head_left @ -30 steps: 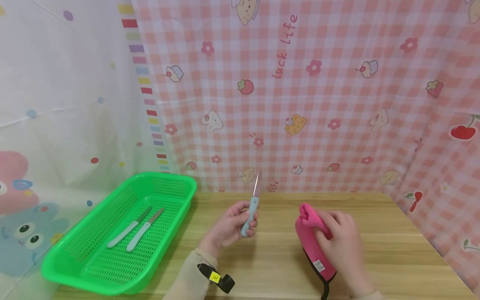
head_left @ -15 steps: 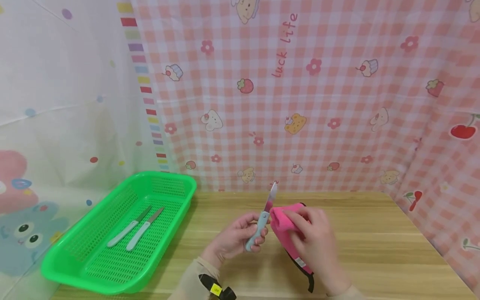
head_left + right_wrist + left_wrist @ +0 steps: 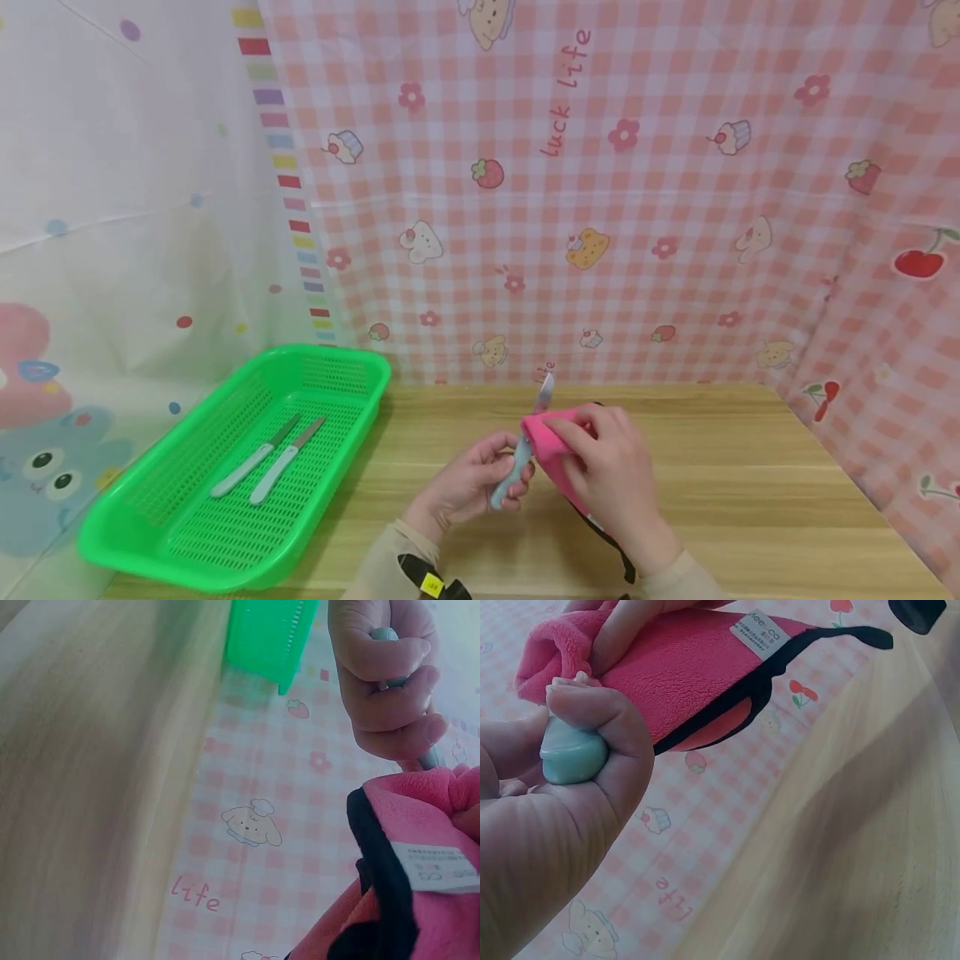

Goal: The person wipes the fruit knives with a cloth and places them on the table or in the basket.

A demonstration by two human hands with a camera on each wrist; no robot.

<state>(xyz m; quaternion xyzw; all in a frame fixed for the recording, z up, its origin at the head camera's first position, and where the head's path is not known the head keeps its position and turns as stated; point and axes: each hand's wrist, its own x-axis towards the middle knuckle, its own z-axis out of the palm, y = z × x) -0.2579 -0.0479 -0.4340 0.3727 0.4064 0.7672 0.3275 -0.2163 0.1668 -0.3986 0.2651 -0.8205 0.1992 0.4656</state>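
My left hand grips a paring knife by its light blue handle, the blade pointing up and away over the table. In the left wrist view the butt of the handle pokes out of the curled fingers. My right hand pinches a folded pink plush cloth with black edging. The cloth's fold lies across the base of the blade, hiding it, while the tip shows beyond. A white label and black trim on the cloth show in the right wrist view.
On the left of the wooden table stands a green plastic basket. Two similar knives with pale handles lie inside it. A pink checked curtain hangs behind the table and along its right side.
My right hand has brought the cloth leftward from the right, and it now lies against the knife's blade. The left hand has shifted slightly right and tilted the knife to the right.
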